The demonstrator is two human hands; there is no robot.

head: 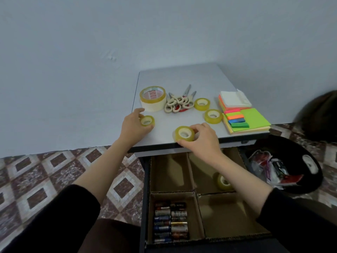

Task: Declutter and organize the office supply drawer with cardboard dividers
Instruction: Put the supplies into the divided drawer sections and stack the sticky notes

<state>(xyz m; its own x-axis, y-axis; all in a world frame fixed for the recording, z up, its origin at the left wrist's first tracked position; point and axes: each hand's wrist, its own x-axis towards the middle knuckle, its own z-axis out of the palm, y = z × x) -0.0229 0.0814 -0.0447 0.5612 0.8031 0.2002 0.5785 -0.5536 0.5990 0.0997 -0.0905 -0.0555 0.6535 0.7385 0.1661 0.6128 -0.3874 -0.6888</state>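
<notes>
Small clear tape rolls, two, frame centre, at the desk's point(182, 77) near edge: left roll point(147, 121) pinched flat by left hand point(134, 123); right roll point(184, 133) gripped, tipped up, by right hand point(202, 138). Advised: lower both into the drawer's point(144, 198) upper-right cardboard compartment point(202, 172) beside the stowed roll point(222, 181), clear of the batteries point(170, 221).
</notes>
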